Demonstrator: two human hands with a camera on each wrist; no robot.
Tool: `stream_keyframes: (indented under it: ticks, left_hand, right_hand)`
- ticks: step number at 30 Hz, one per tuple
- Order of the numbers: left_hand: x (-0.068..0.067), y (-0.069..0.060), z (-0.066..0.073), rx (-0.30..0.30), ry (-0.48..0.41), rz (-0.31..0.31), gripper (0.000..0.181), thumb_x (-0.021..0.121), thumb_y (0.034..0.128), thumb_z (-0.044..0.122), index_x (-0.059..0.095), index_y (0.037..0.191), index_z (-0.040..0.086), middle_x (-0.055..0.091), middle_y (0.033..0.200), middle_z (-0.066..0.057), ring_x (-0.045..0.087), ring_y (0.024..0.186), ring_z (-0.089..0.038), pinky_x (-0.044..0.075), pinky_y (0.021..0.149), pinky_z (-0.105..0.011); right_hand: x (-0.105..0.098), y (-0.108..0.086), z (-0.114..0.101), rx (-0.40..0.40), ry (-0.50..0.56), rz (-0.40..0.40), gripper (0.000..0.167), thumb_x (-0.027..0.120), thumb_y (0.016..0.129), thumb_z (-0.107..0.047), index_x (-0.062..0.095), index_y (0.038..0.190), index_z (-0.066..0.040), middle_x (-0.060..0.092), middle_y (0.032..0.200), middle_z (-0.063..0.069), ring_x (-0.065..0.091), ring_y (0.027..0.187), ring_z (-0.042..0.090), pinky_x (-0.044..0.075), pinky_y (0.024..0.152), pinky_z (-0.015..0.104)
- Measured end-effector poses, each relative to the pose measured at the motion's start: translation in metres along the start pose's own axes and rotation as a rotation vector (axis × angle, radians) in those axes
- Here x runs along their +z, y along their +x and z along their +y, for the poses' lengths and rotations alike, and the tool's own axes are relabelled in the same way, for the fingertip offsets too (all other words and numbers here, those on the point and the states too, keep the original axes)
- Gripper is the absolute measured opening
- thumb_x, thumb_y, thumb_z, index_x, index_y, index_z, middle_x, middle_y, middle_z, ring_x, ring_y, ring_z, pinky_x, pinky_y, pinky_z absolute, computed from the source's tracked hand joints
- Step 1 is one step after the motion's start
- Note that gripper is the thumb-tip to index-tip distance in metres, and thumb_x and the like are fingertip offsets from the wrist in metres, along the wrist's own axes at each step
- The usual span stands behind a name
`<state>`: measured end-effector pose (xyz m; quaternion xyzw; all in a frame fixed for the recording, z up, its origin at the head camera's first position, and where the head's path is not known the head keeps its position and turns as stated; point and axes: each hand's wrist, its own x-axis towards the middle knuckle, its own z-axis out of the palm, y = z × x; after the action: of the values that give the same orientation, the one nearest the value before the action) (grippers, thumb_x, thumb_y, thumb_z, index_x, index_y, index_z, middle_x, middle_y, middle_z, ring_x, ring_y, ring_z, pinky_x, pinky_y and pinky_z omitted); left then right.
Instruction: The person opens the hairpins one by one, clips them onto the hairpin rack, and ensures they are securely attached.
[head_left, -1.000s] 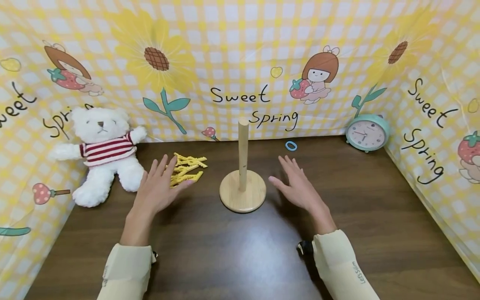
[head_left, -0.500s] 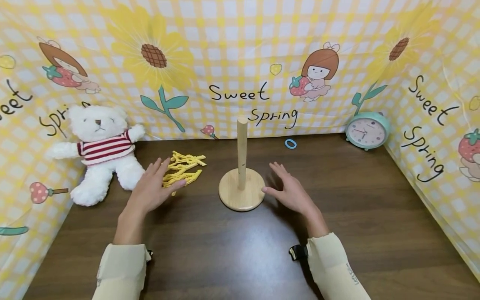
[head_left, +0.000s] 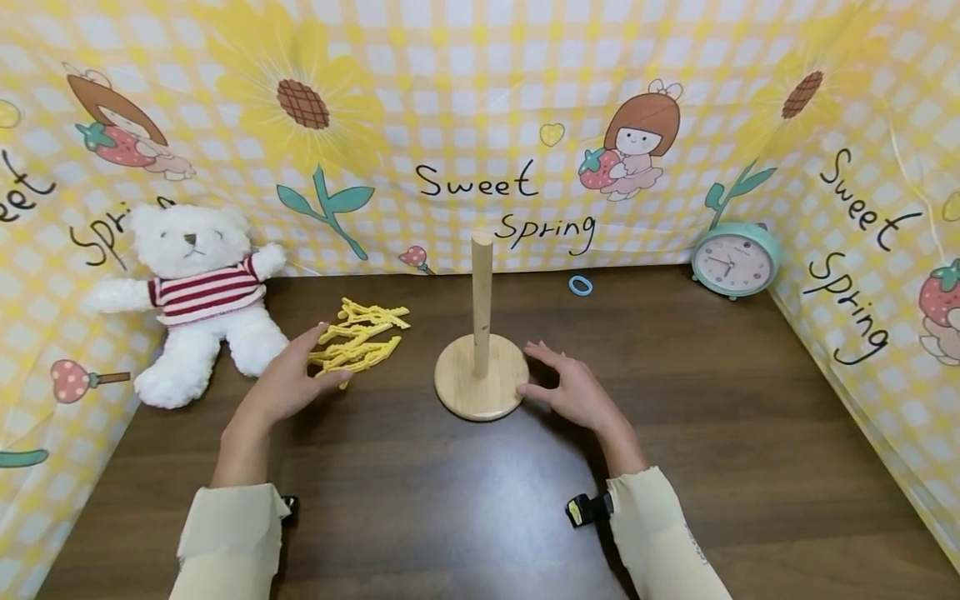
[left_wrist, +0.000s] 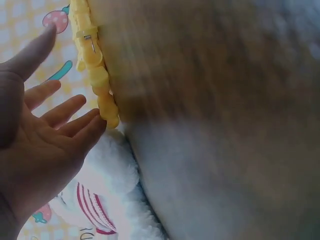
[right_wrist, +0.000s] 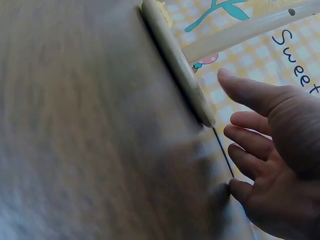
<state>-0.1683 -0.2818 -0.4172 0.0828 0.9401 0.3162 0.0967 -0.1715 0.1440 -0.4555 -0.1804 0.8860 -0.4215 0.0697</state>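
My left hand (head_left: 281, 385) lies beside several yellow plastic clips (head_left: 356, 346), spread in a loose pile on the table. In the left wrist view a metal spring shows on one yellow clip (left_wrist: 92, 47); the fingers are loosely extended, and a fingertip overlaps the clip's end, contact unclear. A round wooden base with an upright wooden rod (head_left: 482, 308) stands at the middle of the table. At the right side of that base is my right hand (head_left: 577, 392), fingers spread and thumb apart. In the right wrist view the hand (right_wrist: 270, 160) holds nothing, near the base's edge (right_wrist: 180, 70).
A white teddy bear (head_left: 206, 292) in a striped sweater sits at the back left. A small blue ring (head_left: 581, 285) lies behind the stand to the right. A green alarm clock (head_left: 735, 260) stands at the back right corner. Checked cloth walls (head_left: 465, 100) enclose the table.
My left hand has drawn back and left, uncovering more of the yellow clips. My right hand has moved left and nearer, to the stand's base. The objects stay in place.
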Motion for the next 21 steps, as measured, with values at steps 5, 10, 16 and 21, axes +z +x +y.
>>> stream_keyframes:
  ticks: [5, 10, 16, 21]
  left_hand:
    - [-0.002, -0.002, -0.006, -0.036, 0.006, -0.007, 0.088, 0.073, 0.095, 0.022, 0.02, 0.157, -0.008, 0.025, 0.158, -0.035, 0.025, 0.142, -0.054, 0.025, 0.111, -0.067]
    - [-0.004, -0.001, -0.009, -0.064, 0.033, 0.0, 0.08, 0.074, 0.0928, 0.012, 0.028, 0.155, -0.007, 0.031, 0.153, -0.036, 0.031, 0.138, -0.056, 0.029, 0.108, -0.068]
    - [-0.002, 0.0, -0.012, -0.032, 0.057, 0.02, 0.071, 0.071, 0.0907, 0.002, 0.035, 0.15, -0.009, 0.029, 0.155, -0.035, 0.029, 0.14, -0.055, 0.029, 0.11, -0.067]
    - [-0.004, 0.003, -0.014, -0.071, 0.026, -0.023, 0.076, 0.069, 0.0938, 0.01, 0.027, 0.153, -0.011, 0.02, 0.158, -0.037, 0.022, 0.142, -0.057, 0.024, 0.111, -0.068]
  right_hand:
    - [0.002, 0.001, 0.003, -0.015, 0.0, -0.01, 0.07, 0.079, 0.091, -0.03, 0.05, 0.149, -0.002, 0.045, 0.154, 0.013, 0.029, 0.148, 0.035, 0.016, 0.12, 0.056]
    - [0.005, 0.003, 0.006, -0.041, 0.012, -0.016, 0.07, 0.079, 0.09, -0.029, 0.05, 0.148, -0.002, 0.046, 0.154, 0.01, 0.029, 0.149, 0.027, 0.015, 0.122, 0.051]
    - [0.007, 0.007, 0.007, -0.061, -0.049, -0.066, 0.069, 0.078, 0.091, -0.029, 0.05, 0.148, -0.001, 0.043, 0.157, 0.01, 0.026, 0.151, 0.027, 0.009, 0.123, 0.05]
    - [0.006, 0.008, 0.007, -0.066, -0.053, -0.082, 0.068, 0.076, 0.093, -0.029, 0.049, 0.148, 0.0, 0.043, 0.157, 0.009, 0.028, 0.15, 0.026, 0.007, 0.123, 0.048]
